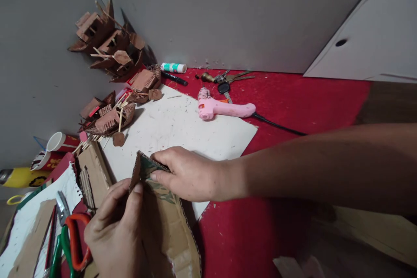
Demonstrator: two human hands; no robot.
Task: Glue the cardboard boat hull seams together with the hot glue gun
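Red table [286, 104] w/ white sheet [182, 126]; cardboard piece [169, 230] stands at its near edge (corrugated, printed top), pinched by left hand [110, 230] & right hand [189, 173], fingers [161, 177] closed on top corner. Pink glue gun [224, 107] behind.

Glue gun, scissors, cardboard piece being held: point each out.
glue gun [224, 109]: head view, middle of the pink barrel.
scissors [71, 239]: head view, red handle loop.
cardboard piece [166, 230]: head view, brown face below the hands.
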